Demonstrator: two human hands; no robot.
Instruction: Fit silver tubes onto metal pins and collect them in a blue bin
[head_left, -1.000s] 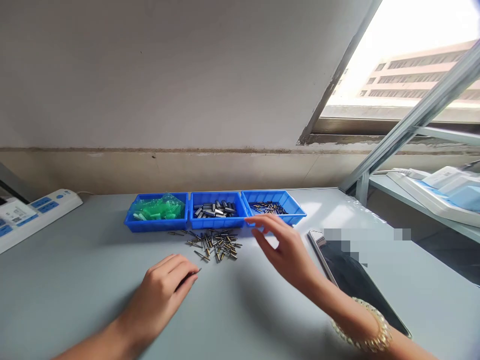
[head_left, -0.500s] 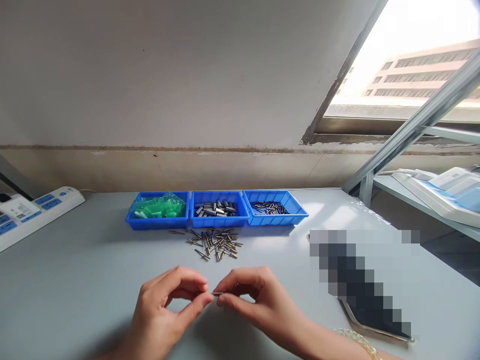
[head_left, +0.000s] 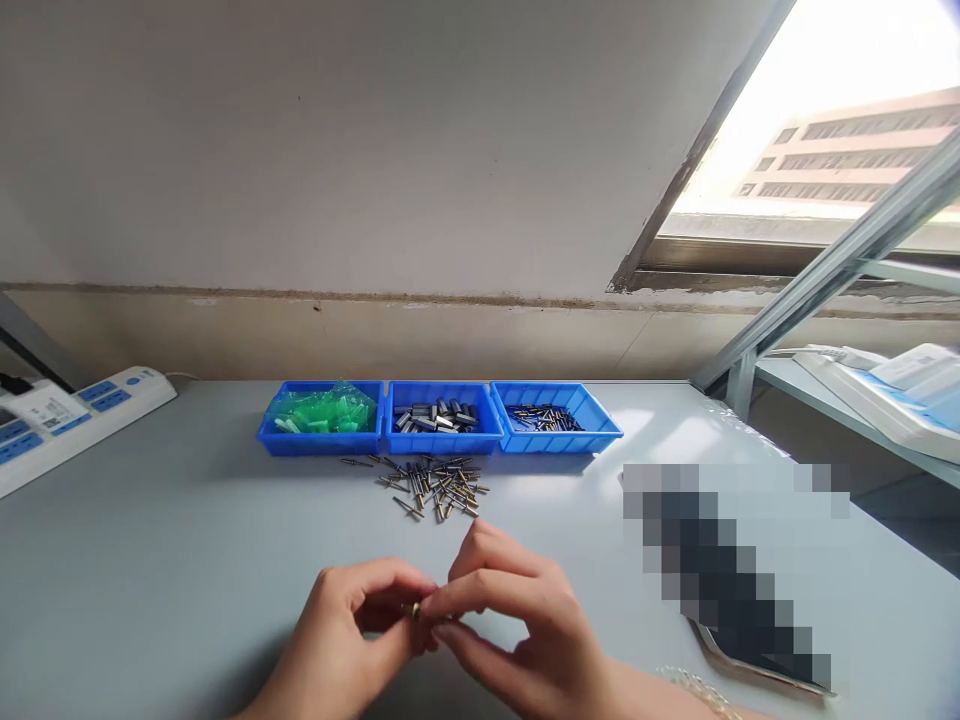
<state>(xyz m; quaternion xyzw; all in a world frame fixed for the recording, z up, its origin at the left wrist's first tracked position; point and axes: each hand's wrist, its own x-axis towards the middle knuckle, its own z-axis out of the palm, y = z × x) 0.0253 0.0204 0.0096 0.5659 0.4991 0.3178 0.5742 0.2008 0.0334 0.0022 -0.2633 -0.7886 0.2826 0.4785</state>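
Landmark: middle blue plastic bin (head_left: 444,445), metal cylinders (head_left: 435,418) inside. Left hand (head_left: 356,630) well in front of it, fingers pinching small metal part (head_left: 415,609), gold-coloured bit showing, rest hidden. Right hand (head_left: 529,625) beside left, thumb and index finger brought close at same part; whether they grip it, cannot tell. Loose metal pins (head_left: 439,485) heaped on grey surface (head_left: 172,560) just in front of bin. Left of bin, blue bin (head_left: 322,446) with bagged green pieces (head_left: 322,412)
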